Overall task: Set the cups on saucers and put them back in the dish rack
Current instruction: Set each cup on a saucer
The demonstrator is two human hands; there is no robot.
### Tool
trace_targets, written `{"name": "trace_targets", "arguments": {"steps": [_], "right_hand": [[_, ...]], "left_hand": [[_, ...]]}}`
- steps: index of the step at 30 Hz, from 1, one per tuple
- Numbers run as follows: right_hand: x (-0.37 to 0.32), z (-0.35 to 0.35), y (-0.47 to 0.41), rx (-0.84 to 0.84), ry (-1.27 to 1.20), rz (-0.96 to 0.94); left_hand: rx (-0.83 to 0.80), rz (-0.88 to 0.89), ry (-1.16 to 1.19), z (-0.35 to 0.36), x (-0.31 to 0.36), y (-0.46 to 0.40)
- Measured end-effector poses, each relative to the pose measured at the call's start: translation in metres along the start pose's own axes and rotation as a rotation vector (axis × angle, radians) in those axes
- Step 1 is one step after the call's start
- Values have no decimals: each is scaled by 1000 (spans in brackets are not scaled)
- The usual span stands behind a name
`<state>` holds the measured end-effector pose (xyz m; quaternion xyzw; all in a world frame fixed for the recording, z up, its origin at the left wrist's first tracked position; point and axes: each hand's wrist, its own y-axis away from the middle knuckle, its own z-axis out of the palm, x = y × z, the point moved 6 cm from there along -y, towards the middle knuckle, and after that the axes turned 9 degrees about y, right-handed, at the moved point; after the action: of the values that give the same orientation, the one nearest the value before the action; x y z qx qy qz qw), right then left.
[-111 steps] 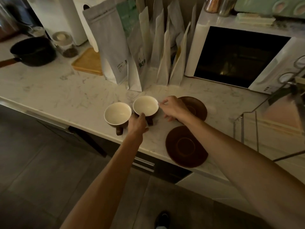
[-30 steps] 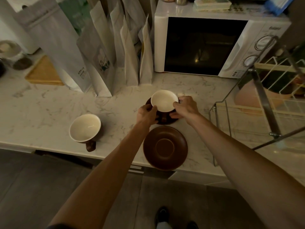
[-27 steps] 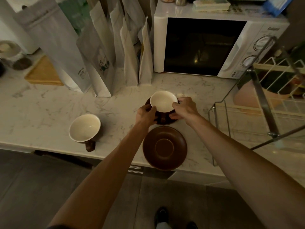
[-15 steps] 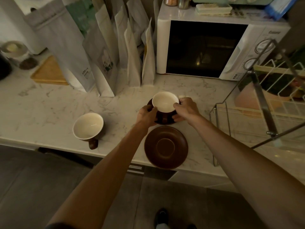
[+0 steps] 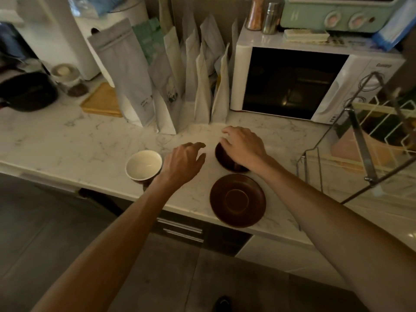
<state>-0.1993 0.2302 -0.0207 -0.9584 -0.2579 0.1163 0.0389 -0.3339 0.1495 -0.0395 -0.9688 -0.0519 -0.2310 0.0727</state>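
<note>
Nearest the person, just below the right forearm, an empty brown saucer (image 5: 238, 200) lies flat at the front edge of the marble counter (image 5: 67, 140). Beyond it, the right hand (image 5: 244, 146) rests palm down over a second saucer (image 5: 225, 161), fingers loosely curved; the hand hides whatever stands on that saucer, so whether it grips anything cannot be told. The left hand (image 5: 183, 163) hovers to the left of that saucer, apart from it, fingers spread and empty. Just left of the left wrist stands a cup (image 5: 144, 165), cream inside and brown outside, directly on the counter and on no saucer. To the right of the right arm is the wire dish rack (image 5: 360, 145), holding no cup that can be seen. Farther back, beyond both hands, a row of paper bags (image 5: 171, 86) stands upright, with a white microwave (image 5: 315, 84) beyond the right hand.
</note>
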Motion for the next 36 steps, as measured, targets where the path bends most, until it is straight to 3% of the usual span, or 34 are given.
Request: {"name": "trace_targets", "arguments": {"steps": [5, 14, 17, 21, 26, 29, 36], "right_hand": [[-59, 14, -4, -90, 23, -153], [-135, 58, -12, -233, 57, -268], [-147, 73, -15, -270, 19, -270], [-153, 88, -18, -318, -36, -225], [-157, 99, -24, -367, -128, -128], [-156, 105, -27, -427, -247, -55], [-150, 125, -27, -512, -509, 122]], "left_hand": [[20, -88, -262, -43, -48, 36], [-34, -460, -247, -69, -159, 104], [-25, -573, -38, -64, -175, 111], [28, -794, 557, -47, -186, 108], [156, -939, 1029, -28, -190, 98], [192, -953, 1160, -21, -189, 91], [210, -979, 1187, -10, -193, 88]]}}
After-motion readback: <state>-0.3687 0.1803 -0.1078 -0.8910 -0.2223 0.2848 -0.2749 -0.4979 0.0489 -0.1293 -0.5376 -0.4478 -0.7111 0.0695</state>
